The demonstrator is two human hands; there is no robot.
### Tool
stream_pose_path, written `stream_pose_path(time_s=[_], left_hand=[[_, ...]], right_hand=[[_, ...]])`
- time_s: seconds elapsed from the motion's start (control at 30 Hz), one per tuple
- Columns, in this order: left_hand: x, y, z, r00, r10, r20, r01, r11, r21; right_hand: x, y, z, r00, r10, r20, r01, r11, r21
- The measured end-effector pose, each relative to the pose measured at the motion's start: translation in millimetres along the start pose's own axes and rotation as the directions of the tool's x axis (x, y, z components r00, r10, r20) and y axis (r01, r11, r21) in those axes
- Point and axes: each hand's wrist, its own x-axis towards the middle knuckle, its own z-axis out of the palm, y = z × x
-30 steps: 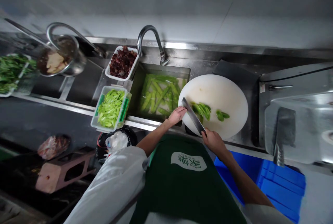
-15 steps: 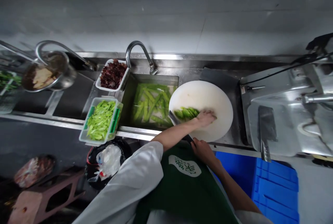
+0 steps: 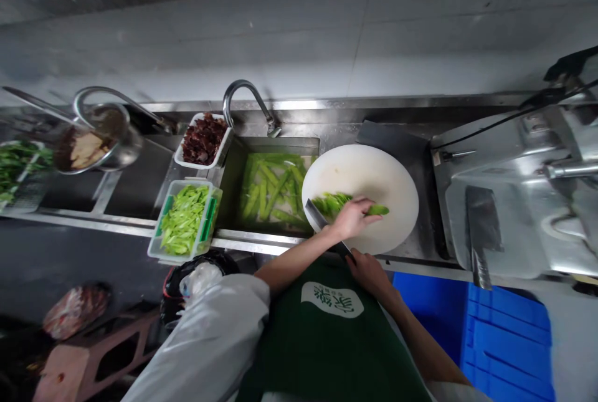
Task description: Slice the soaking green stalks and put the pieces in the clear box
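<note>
My left hand (image 3: 354,218) is over the round white cutting board (image 3: 359,168), its fingers and thumb closed around a green vegetable piece (image 3: 379,209) whose end sticks out to the right. Cut green slices (image 3: 331,204) lie on the board just left of those fingers, partly hidden by the hand. At the board's front edge my right hand (image 3: 367,269) grips the dark handle of a kitchen knife (image 3: 317,214). The blade points up and left, passing beneath my left forearm, which covers part of it.
Left of the board, a sink (image 3: 231,202) holds green vegetable strips in water. Beside it stand a clear box of sliced greens (image 3: 205,218) and a white tub of dark red leaves (image 3: 228,140). A cleaver (image 3: 484,218) lies at the right-hand basin.
My left hand has shifted left across the board, exposing the end of the vegetable piece. The knife and my right hand stay nearly in place. The view has tilted slightly.
</note>
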Motion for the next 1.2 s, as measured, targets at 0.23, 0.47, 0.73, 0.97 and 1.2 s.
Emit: stream_pose_path(time_s=[0.23,0.47,0.73,0.97,1.2], left_hand=[[-86,-66,-60.5,0.770,-0.579,-0.268,0.406,0.769,-0.494],[-96,-92,-36.8,0.765,-0.599,-0.237,0.594,0.798,-0.101],[-112,-93,-27.2,0.909,-0.288,-0.300,0.296,0.955,-0.019],[-111,-98,-31.1,0.960,-0.173,-0.218,0.209,0.966,0.152],[-110,-101,-33.4,0.979,-0.125,-0.162,0.158,0.966,0.205]], right_hand=[[2,8,-12,0.992,0.116,-0.045,-0.116,0.993,0.005],[-5,11,-12,0.999,0.041,-0.021,-0.043,0.992,-0.115],[1,7,4,0.999,0.045,-0.012,-0.046,0.992,-0.120],[-9,1,-1,0.999,0.035,0.007,-0.034,0.991,-0.133],[-8,-13,-2,0.998,0.064,0.028,-0.059,0.987,-0.149]])
